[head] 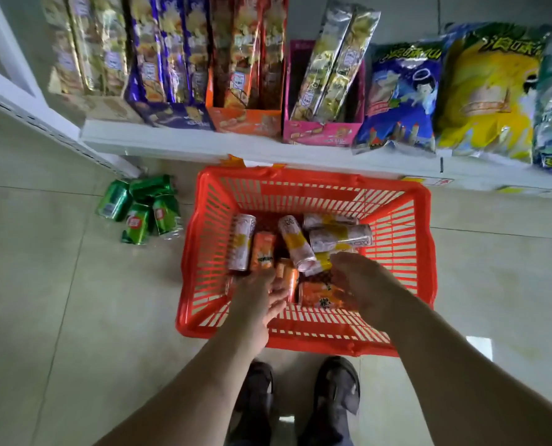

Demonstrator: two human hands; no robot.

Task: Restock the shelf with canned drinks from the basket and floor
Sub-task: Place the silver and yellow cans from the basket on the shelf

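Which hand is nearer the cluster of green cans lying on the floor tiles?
Left. The left hand reaches into the red plastic basket beside the green cans; the right hand is farther over.

The slatted basket (pixel 406 239) was red; the floor cans (pixel 139 210) green; the basket's cans orange (pixel 263 251) or white-and-yellow (pixel 295 241).

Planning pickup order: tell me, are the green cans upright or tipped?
Tipped. The green cans lie on their sides in a loose cluster on the floor.

Both bare forearms reach forward and down; the left hand (pixel 261 292) and right hand (pixel 363 284) hang with fingers loosely spread.
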